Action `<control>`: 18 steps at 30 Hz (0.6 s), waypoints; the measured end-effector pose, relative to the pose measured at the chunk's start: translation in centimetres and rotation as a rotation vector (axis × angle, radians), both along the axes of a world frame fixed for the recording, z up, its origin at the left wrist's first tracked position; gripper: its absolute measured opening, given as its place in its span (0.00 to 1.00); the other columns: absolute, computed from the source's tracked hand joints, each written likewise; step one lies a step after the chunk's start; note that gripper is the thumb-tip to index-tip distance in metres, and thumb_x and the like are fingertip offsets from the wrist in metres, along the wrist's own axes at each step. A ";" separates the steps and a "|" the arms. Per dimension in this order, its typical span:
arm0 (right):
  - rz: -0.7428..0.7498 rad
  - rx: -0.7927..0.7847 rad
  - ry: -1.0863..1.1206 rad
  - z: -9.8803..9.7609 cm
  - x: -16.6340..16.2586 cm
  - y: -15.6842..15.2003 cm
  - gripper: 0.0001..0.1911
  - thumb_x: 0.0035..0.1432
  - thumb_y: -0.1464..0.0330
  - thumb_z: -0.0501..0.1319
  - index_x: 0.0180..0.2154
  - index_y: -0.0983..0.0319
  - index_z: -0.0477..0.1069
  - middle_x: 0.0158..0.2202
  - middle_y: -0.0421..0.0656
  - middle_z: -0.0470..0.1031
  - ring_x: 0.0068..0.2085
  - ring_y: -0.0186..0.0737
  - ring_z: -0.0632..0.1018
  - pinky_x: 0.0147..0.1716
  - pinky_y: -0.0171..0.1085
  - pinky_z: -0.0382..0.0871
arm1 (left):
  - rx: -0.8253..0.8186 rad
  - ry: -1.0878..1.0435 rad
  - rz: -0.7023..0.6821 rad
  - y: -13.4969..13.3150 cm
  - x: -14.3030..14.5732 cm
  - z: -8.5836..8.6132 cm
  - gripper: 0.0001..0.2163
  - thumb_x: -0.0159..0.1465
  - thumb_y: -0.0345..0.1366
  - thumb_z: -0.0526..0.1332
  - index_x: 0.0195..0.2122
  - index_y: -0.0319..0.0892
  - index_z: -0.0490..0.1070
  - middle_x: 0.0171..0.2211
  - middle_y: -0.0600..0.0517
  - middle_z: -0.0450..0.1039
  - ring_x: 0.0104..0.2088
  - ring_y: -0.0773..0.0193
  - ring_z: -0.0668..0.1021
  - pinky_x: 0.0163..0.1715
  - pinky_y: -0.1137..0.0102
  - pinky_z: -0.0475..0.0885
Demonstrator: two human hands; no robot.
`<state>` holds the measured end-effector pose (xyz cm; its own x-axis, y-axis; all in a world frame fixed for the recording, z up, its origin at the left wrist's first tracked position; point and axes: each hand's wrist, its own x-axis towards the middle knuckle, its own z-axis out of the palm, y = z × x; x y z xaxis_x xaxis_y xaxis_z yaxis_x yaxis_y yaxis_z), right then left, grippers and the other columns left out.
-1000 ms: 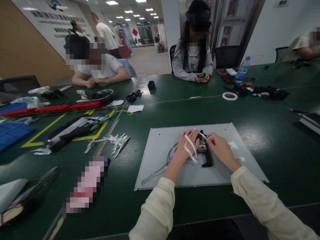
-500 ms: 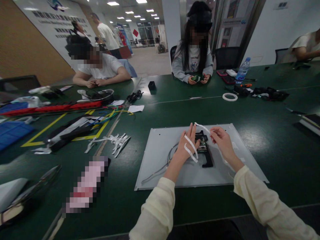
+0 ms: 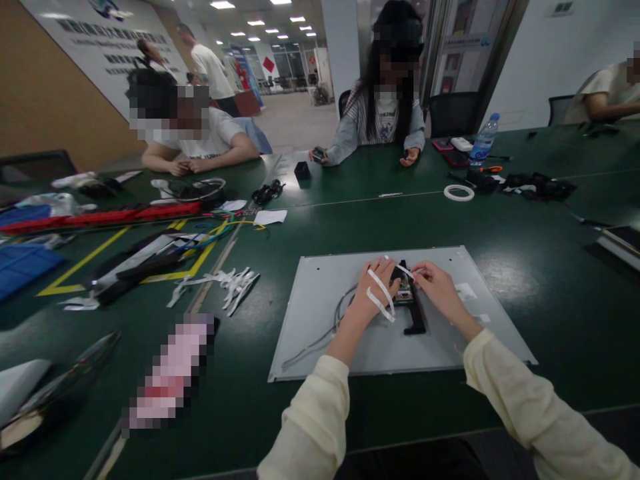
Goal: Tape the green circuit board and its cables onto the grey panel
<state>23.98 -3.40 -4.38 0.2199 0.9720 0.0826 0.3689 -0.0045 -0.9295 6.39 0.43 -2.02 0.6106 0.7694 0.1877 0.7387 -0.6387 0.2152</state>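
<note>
My left hand [image 3: 375, 288] lies over the left side of a black frame [image 3: 416, 319] with a small circuit board [image 3: 404, 293] in it. Its fingers are stretched out, partly hiding the frame, and two white tape strips [image 3: 381, 303] cling to its back. Between the thumb and fingers of my right hand [image 3: 436, 285] is the end of another white tape strip [image 3: 404, 270], which runs toward my left fingertips above the frame. A grey cable [image 3: 320, 340] curves out from beneath my left hand. All this rests on a light grey board [image 3: 450, 350].
A pile of white strips [image 3: 237, 283] and a blurred pink phone-shaped object [image 3: 173, 373] lie left of the board. Beyond it are a white tape roll [image 3: 459, 193], a water bottle [image 3: 484, 141] and black gear [image 3: 540, 187]. Two people sit across the green table [image 3: 350, 227].
My right hand has moved slightly left and down, bringing the tape strip lower over the frame. My left fingers have drawn down a little. The person opposite has spread their hands apart.
</note>
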 end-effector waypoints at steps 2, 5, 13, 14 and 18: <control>-0.010 0.004 -0.069 0.2 0.1 -0.2 0.11 0.53 0.64 0.56 0.37 0.60 0.70 0.26 0.39 0.73 0.27 0.37 0.72 0.29 0.34 0.61 | 0.003 0.008 -0.006 -0.1 0.0 0.2 0.19 0.67 0.38 0.49 0.58 0.38 0.61 0.60 0.45 0.63 0.62 0.56 0.62 0.63 0.54 0.51; -0.012 0.013 -0.237 0.5 0.0 -0.5 0.12 0.55 0.66 0.53 0.41 0.60 0.69 0.27 0.40 0.74 0.29 0.38 0.74 0.31 0.34 0.61 | 0.008 0.016 -0.004 -0.3 0.1 0.5 0.19 0.67 0.37 0.49 0.58 0.38 0.61 0.59 0.46 0.64 0.61 0.56 0.63 0.62 0.54 0.52; -0.009 -0.049 -0.744 1.4 -1.2 -1.6 0.13 0.62 0.70 0.49 0.47 0.62 0.64 0.31 0.45 0.75 0.31 0.41 0.76 0.27 0.34 0.56 | 0.023 0.005 -0.001 -0.3 0.2 0.7 0.19 0.65 0.34 0.49 0.57 0.40 0.62 0.58 0.46 0.65 0.60 0.56 0.65 0.62 0.54 0.53; -0.017 -0.065 -0.789 1.5 -1.4 -1.7 0.12 0.62 0.69 0.49 0.47 0.62 0.63 0.31 0.45 0.75 0.31 0.41 0.76 0.26 0.34 0.55 | 0.023 0.000 0.000 -0.3 0.2 0.6 0.19 0.65 0.34 0.49 0.57 0.40 0.62 0.58 0.46 0.65 0.60 0.56 0.65 0.62 0.54 0.53; -0.040 -0.105 -0.926 2.0 -2.0 -2.1 0.11 0.64 0.68 0.50 0.47 0.61 0.63 0.30 0.46 0.75 0.29 0.42 0.76 0.24 0.34 0.53 | 0.024 -0.012 0.000 -0.3 0.2 0.4 0.19 0.64 0.34 0.48 0.57 0.41 0.62 0.58 0.46 0.65 0.60 0.57 0.65 0.62 0.54 0.52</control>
